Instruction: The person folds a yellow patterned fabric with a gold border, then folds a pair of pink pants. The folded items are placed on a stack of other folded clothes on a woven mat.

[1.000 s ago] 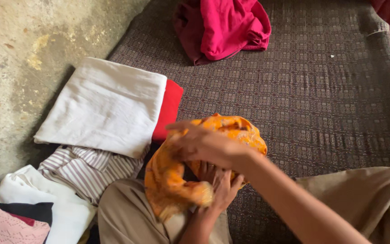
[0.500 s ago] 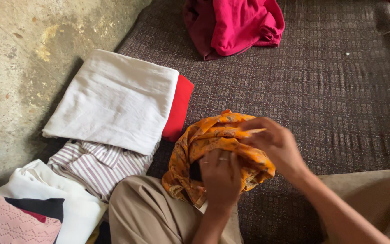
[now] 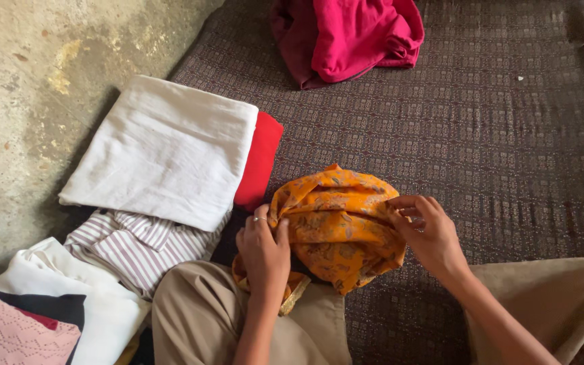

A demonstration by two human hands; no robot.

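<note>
Crumpled orange patterned cloth (image 3: 336, 226) sat at lower centre of the frame on the dark patterned woven mat (image 3: 495, 135), partly over the person's beige-trousered knee (image 3: 197, 311). Left hand (image 3: 263, 251) gripped its left edge, fingers closed on fabric. Right hand (image 3: 430, 233) pinched the right edge. Folded white cloth (image 3: 160, 149) lay over a folded red cloth (image 3: 259, 162) at left; crumpled magenta garment (image 3: 353, 37) at top.
</note>
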